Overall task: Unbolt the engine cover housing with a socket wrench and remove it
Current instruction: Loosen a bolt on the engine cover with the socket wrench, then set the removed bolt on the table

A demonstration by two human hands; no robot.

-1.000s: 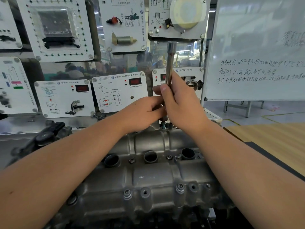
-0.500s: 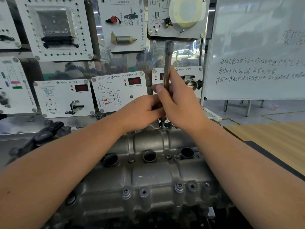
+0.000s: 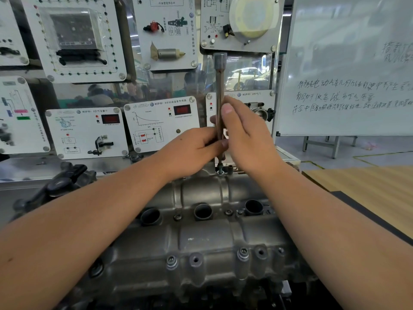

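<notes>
both hands meet ahead, arms outstretched, fingers curled closed.

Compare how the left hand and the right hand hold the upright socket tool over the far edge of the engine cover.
The left hand grips the socket tool low on its shaft, fingers curled around it. The right hand sits higher, its thumb pressed along the shaft. The left comes in from the left side, the right from the right. Both close on the same upright tool above a bolt on the engine cover.

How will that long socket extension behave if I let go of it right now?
The socket extension is tall, thin and upright on a bolt, so it would probably tip. It looks like rigid steel, unlikely to flex. Being round, it may roll off the engine cover.
</notes>
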